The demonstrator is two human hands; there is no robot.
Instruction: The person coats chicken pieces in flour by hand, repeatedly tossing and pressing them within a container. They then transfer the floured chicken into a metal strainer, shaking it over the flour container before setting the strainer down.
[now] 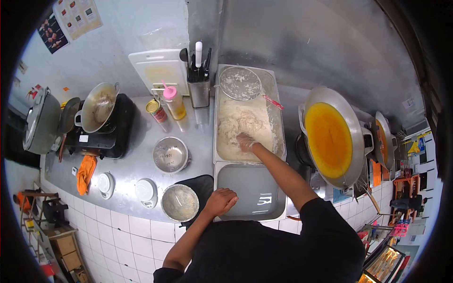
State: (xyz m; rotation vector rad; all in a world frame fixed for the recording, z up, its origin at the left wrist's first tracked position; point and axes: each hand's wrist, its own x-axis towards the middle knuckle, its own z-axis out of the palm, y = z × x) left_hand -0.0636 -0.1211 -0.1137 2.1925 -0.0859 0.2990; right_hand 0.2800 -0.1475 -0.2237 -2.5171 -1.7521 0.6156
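Observation:
My right hand [246,142], in a clear plastic glove, reaches into a deep metal pan [278,137] of white flour [230,147]. Its fingertips sink among lumpy flour-coated pieces [245,123], so whether they grip anything is hidden. My bare left hand [222,203] has its fingers curled together, with nothing visible in them. It is at the left edge of a second metal pan [250,170], which contains greyish liquid. Just left of that hand, a metal bowl [180,203] holds a pale floury mix. A mesh strainer [240,83] with a red handle lies across the flour pan's far end.
On the right sits a large wok [329,137] of orange-yellow oil. An empty steel bowl [170,154], two white scales [146,192], a can [155,110], a pink-capped bottle [174,101] and a knife block [198,87] stand left. Farther left is a pot [98,107] on a stove.

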